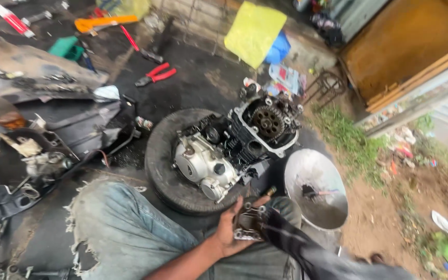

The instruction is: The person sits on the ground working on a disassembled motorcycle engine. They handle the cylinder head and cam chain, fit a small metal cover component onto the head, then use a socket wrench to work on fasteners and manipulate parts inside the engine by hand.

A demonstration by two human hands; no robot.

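The left hand [233, 228] is cupping a small metal part [248, 226] just below the engine [234, 148], its long axis running toward the engine. The right hand is hidden behind its sleeve [307, 249]; its grip is unclear.

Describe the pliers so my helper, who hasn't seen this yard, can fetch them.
Start at the grey motorcycle engine resting on the black rubber tyre. Look up and left across the dark oily ground to the red-handled pliers, lying apart with handles spread. Unlike the thin red screwdriver above them, they have two handles and dark metal jaws.
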